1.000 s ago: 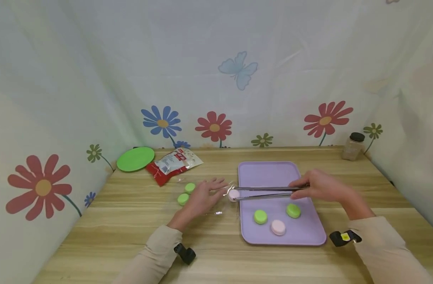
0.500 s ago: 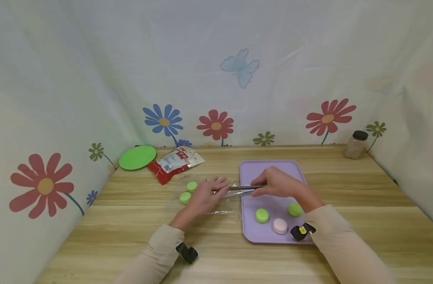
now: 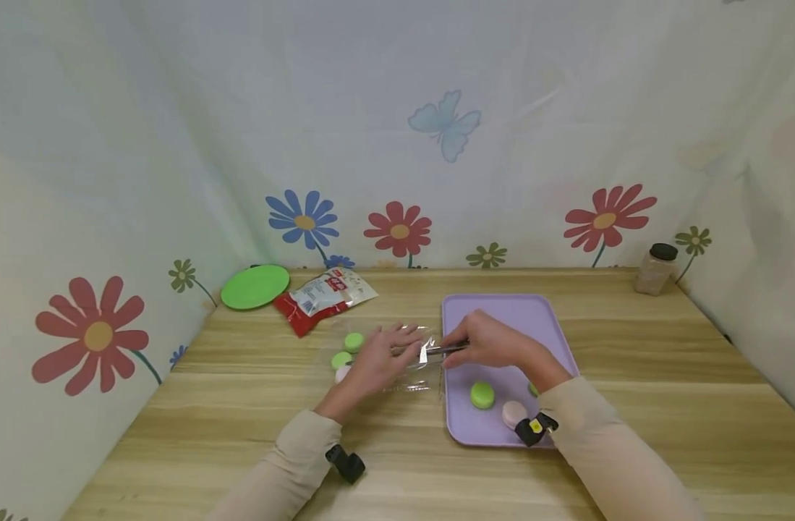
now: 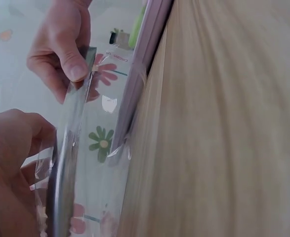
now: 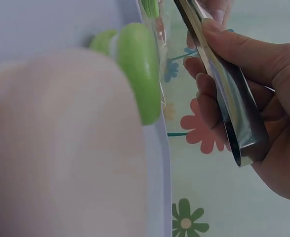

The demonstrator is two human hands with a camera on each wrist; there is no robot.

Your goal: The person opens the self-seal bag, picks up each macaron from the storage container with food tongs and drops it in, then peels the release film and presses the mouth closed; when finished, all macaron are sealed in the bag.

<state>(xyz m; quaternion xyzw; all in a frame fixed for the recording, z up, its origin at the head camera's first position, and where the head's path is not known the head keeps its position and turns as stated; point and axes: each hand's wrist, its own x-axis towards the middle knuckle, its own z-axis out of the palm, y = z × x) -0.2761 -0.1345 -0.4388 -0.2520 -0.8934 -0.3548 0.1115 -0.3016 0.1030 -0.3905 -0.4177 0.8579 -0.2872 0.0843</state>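
Soft, rather dim light puts glare on the clear plastic (image 3: 415, 379) (the right wrist view's pink disc (image 5: 70, 148) blurs).

A wooden tabletop (image 3: 397, 481) with pale and darker lengthwise grain runs back to a pale printed curtain (image 3: 553, 108), its cloth softly creased. A light-blue butterfly (image 3: 445, 125) sits above centre; below, from left to right, come a blue daisy (image 3: 304, 222), a red daisy (image 3: 400, 231), a small green flower (image 3: 487, 255) and another red daisy (image 3: 604, 221). A large red flower (image 3: 98, 336) marks the left side cloth (image 3: 65, 202). The light is soft and diffuse.
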